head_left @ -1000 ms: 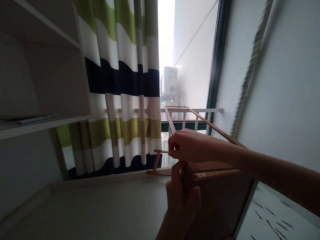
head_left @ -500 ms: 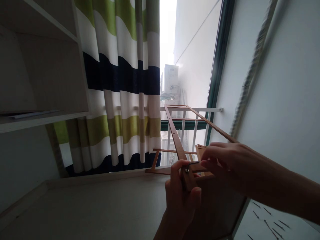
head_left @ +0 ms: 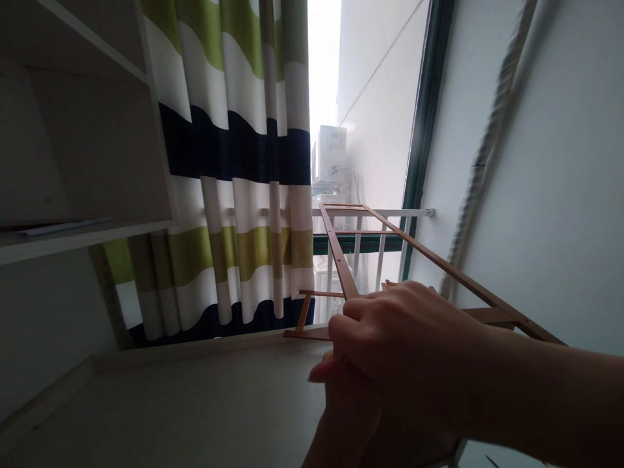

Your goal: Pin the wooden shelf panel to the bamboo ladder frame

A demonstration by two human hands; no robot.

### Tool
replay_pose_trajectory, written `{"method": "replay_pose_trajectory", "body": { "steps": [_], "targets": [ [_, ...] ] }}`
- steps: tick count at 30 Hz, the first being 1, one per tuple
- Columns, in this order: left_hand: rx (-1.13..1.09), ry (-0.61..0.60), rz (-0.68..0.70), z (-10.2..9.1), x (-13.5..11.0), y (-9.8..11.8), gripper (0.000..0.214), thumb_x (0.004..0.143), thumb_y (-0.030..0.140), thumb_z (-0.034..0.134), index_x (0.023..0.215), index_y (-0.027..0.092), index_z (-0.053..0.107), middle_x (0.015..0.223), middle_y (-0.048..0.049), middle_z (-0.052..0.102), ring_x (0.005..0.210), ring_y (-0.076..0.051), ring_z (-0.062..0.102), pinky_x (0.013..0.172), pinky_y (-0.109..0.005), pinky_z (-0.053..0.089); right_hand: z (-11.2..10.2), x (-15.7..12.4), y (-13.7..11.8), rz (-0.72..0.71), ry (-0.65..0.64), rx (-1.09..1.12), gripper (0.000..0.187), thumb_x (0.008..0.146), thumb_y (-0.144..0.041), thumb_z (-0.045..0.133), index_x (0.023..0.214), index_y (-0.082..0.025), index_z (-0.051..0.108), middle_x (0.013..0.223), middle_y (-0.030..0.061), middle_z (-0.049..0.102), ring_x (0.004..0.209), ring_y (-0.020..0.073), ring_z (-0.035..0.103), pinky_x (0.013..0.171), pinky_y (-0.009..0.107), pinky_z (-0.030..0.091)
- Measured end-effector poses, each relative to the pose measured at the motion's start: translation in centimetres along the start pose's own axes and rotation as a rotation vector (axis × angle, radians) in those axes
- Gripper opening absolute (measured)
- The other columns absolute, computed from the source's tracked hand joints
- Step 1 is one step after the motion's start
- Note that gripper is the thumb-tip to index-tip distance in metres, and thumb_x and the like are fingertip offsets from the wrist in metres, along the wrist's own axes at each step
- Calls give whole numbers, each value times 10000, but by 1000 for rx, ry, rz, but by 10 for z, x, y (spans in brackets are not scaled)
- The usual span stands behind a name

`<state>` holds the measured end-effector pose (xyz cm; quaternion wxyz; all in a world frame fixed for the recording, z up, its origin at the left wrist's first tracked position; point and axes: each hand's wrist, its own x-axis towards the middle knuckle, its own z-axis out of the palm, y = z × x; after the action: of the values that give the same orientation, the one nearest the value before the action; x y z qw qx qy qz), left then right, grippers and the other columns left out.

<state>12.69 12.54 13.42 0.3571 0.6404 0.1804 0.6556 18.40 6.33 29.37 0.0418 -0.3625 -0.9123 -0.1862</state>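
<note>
A thin brown wooden frame (head_left: 341,260) with cross rails stands over the pale tabletop (head_left: 195,403) and reaches toward the window. My right hand (head_left: 404,344) comes in from the right with its fingers curled down over the frame's near corner; whatever they hold is hidden. My left hand (head_left: 341,422) rises from below, right under the right hand and mostly covered by it, gripping the near part of the frame. A second small wooden ladder-like piece (head_left: 305,318) lies at the table's far edge.
A green, white and navy striped curtain (head_left: 234,162) hangs behind the table. A pale shelf unit (head_left: 88,130) fills the left. A white railing (head_left: 380,213) and an outdoor air-conditioning unit (head_left: 332,153) show through the window gap. A white wall (head_left: 560,195) is on the right.
My right hand has moved left and down over the frame's near corner, covering my left hand's fingers and the thin dark tool seen there half a second ago.
</note>
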Motion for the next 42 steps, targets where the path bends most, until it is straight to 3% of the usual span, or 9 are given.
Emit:
{"method": "replay_pose_trajectory", "body": {
  "steps": [3, 6, 10, 16, 20, 24, 33, 38, 42],
  "targets": [
    [-12, -67, 134, -4, 2, 9, 257, 845, 384, 480, 700, 172, 474, 463, 42, 411, 386, -74, 358, 359, -184, 296, 2, 24, 11, 11, 3, -10, 280, 846, -406, 558, 789, -131, 559, 594, -16, 507, 419, 70, 436, 377, 177, 244],
    [1, -40, 235, -6, 5, 16, 262, 836, 423, 493, 949, 187, 479, 483, 71, 395, 397, -67, 356, 406, -166, 343, 11, 38, 28, 72, 27, -2, 293, 894, -394, 484, 788, -130, 559, 548, -24, 482, 403, 59, 408, 370, 165, 244],
    [17, -54, 215, -6, 5, 17, 428, 846, 479, 448, 1180, 229, 351, 628, 39, 532, 492, -85, 466, 533, -184, 443, 18, 40, 52, 148, -12, 70, 318, 893, -374, 476, 686, -146, 558, 562, -14, 519, 451, 70, 437, 403, 180, 258],
    [28, -65, 193, -7, 3, 14, 417, 835, 482, 465, 1168, 260, 351, 706, 16, 603, 492, -84, 483, 455, -155, 393, 13, 16, 66, 274, -32, 167, 337, 896, -384, 461, 672, -159, 571, 557, -26, 533, 455, 60, 442, 439, 197, 290],
    [3, -82, 203, -7, 4, 17, 413, 840, 483, 460, 1170, 258, 354, 723, 14, 611, 515, -85, 527, 485, -153, 420, 13, -7, 72, 262, 2, 207, 370, 917, -372, 419, 640, -151, 524, 535, -34, 485, 445, 54, 397, 453, 208, 278],
    [6, -80, 187, -7, 5, 20, 412, 835, 501, 465, 1145, 248, 369, 714, 16, 609, 548, -94, 549, 510, -158, 434, 13, -29, 76, 219, -46, 365, 379, 921, -413, 396, 659, -153, 485, 565, -35, 450, 480, 62, 382, 466, 204, 294],
    [2, -61, 162, -6, 4, 20, 441, 821, 521, 476, 1129, 220, 381, 721, 4, 601, 547, -102, 533, 506, -176, 427, 5, -56, 47, 179, -82, 277, 333, 938, -311, 373, 669, -154, 491, 614, -19, 487, 510, 62, 396, 506, 228, 291],
    [3, -81, 194, -6, 2, 23, 379, 832, 482, 484, 1100, 234, 382, 573, 68, 467, 439, -64, 378, 423, -143, 325, 3, -52, 21, 84, 3, 174, 287, 928, -217, 365, 684, -161, 506, 596, -29, 506, 469, 57, 370, 482, 239, 234],
    [18, -68, 139, -6, 2, 24, 324, 852, 517, 420, 1043, 255, 406, 533, 73, 396, 431, -73, 345, 403, -153, 285, -4, -40, 7, 31, -42, 117, 269, 901, -208, 389, 689, -153, 544, 650, -2, 565, 490, 72, 427, 490, 245, 250]
  ]
}}
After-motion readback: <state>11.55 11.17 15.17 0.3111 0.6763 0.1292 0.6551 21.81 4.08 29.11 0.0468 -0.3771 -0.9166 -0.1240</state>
